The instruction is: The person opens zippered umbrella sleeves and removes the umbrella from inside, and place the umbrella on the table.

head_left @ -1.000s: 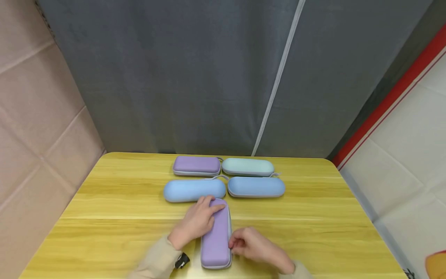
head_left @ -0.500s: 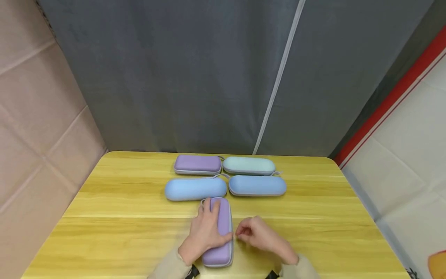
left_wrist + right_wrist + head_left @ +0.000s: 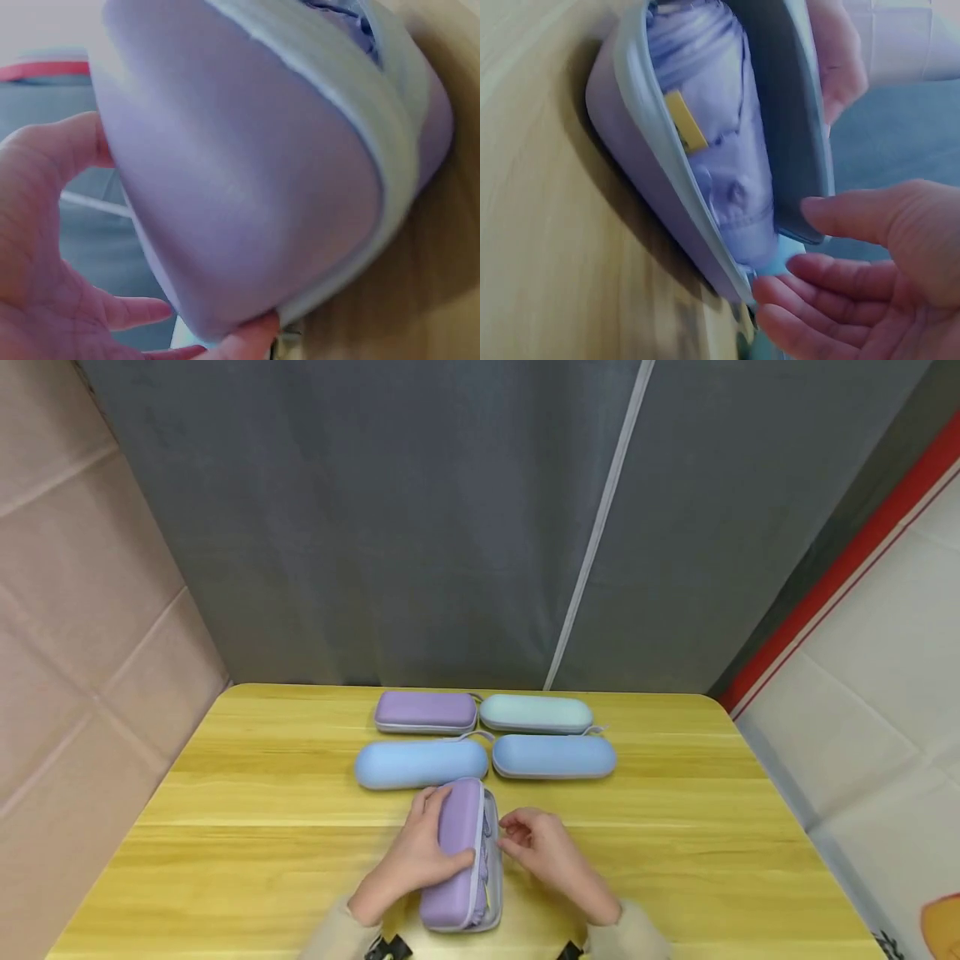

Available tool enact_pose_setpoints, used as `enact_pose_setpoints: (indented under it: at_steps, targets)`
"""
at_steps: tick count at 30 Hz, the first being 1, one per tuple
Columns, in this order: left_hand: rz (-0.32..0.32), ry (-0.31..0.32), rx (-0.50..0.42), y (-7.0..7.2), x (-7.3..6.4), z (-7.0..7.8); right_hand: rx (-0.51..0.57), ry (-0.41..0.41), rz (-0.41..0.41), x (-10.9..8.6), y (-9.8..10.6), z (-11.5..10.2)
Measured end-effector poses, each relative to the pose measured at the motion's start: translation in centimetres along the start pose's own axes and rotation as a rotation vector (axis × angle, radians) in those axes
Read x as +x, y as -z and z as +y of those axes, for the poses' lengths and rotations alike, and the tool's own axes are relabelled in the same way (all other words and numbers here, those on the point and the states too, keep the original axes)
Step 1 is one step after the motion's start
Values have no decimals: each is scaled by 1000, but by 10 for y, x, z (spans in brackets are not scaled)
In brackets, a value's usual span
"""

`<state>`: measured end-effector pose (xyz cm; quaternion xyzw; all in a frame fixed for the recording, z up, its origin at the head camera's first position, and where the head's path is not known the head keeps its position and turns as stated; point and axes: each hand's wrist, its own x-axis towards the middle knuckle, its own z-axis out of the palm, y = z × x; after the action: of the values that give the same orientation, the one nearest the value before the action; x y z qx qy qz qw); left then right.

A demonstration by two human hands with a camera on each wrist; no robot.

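Note:
A purple zip case lies lengthwise near the table's front, its lid raised along the right side. My left hand grips the lid from the left, with the thumb over its top and the other fingers toward the far end. Inside, the right wrist view shows a folded lilac umbrella with a small yellow tag. Just right of the opening is my right hand, fingers loosely bent and holding nothing; in its wrist view the thumb overlaps the lid's edge and the fingertips are near the case's far corner.
Behind the purple case, two light blue cases lie side by side. Farther back are another purple case and a mint one. The wooden table ends at a dark grey curtain.
The purple case's lid was down and has now been lifted leftward by my left hand, exposing the inside. My right hand, earlier at the case's right-side zip, has moved toward the far end.

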<state>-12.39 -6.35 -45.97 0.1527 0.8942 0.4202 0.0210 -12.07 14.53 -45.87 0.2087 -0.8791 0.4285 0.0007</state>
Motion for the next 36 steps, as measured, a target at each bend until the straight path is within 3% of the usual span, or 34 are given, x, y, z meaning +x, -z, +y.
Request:
enact_pose_setpoints:
  at_steps: [5, 10, 17, 26, 36]
  targets:
    - [-22, 17, -177, 10, -6, -11, -1, -16, 74, 7, -13, -6]
    - [-58, 84, -370, 15, -12, -20, -84, -21, 151, 13, -23, -11]
    - [-123, 174, -587, 21, -15, -29, -213, -67, 170, 22, -36, -19]
    - [-193, 253, -627, 25, -19, -31, -323, -180, 104, 32, -52, -26]
    - [-214, 244, -671, 23, -20, -33, -219, -236, 55, 37, -57, -27]
